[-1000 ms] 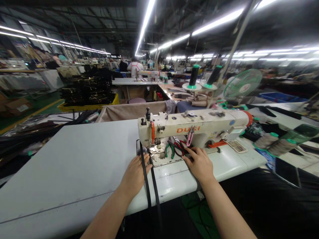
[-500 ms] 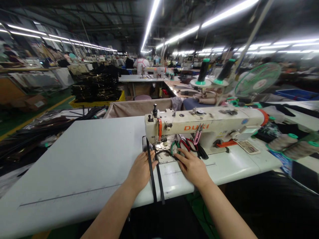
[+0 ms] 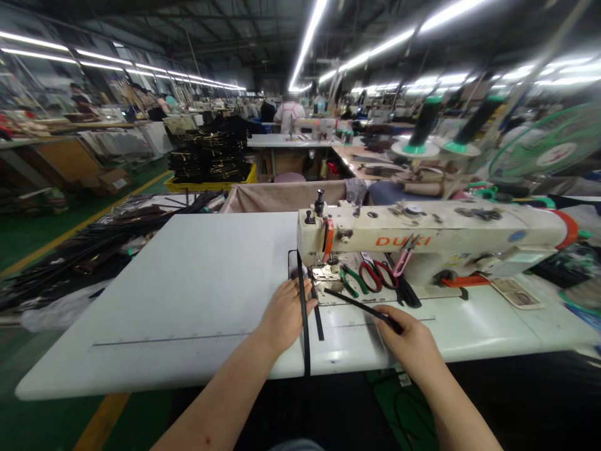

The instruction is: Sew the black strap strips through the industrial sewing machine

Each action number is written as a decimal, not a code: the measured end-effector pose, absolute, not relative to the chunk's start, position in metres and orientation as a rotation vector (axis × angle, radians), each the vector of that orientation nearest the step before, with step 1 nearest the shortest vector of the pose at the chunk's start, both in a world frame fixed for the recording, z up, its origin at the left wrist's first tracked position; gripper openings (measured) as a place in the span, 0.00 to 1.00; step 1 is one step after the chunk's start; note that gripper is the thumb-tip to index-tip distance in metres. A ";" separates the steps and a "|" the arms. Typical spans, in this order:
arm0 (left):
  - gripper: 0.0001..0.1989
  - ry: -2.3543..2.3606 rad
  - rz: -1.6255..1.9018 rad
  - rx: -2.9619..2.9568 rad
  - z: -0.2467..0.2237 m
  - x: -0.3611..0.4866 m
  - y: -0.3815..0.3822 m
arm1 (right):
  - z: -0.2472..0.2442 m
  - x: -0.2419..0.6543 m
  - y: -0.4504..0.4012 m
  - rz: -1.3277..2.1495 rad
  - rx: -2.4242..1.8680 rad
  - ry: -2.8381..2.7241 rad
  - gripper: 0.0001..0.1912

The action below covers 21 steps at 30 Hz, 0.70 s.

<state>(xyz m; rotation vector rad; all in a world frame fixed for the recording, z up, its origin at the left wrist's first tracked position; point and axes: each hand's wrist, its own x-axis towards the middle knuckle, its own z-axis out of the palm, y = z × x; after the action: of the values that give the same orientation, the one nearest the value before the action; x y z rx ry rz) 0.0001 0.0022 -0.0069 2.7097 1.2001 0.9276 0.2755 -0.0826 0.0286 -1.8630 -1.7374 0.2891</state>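
Note:
My right hand (image 3: 410, 341) is closed round one end of a short black strap (image 3: 359, 304). Its free end points left toward the needle plate of the sewing machine (image 3: 422, 235). Beside the needle, my left hand (image 3: 284, 316) grips a long black strap (image 3: 304, 332), which passes over its fingers and runs down past the table's front edge. A second strap piece (image 3: 318, 319) lies by my left thumb, partly hidden by the hand. Behind the right hand's strap are green-handled snips (image 3: 353, 282) and red-handled scissors (image 3: 372, 275) on the machine bed.
The white sewing table (image 3: 201, 282) extends to the left. Thread cones (image 3: 425, 125) and a green fan (image 3: 549, 144) stand behind the machine. A beige fabric bin (image 3: 282, 197) is beyond the table, near a yellow crate (image 3: 206, 185) of dark pieces. A small tray (image 3: 519, 294) sits right.
My right hand has moved away from the needle area to the right and now holds a short black strap. My left hand stays by the needle. The view has turned left.

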 end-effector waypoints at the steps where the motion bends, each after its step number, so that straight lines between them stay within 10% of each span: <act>1: 0.17 1.198 0.928 2.710 -0.007 0.000 0.002 | 0.030 0.274 -0.088 0.459 -1.837 -1.687 0.18; 6: 0.17 1.215 0.924 2.698 -0.007 0.000 0.000 | 0.038 0.253 -0.113 1.201 -1.653 -1.252 0.25; 21: 0.17 1.220 0.923 2.665 -0.007 0.000 0.001 | 0.040 0.221 -0.126 1.423 -1.453 -1.437 0.19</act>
<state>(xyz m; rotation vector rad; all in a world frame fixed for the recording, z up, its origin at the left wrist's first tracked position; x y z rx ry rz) 0.0003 0.0011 -0.0071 2.6652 1.2195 0.9228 0.2205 -0.1264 0.0402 -1.4533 -1.4367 1.4234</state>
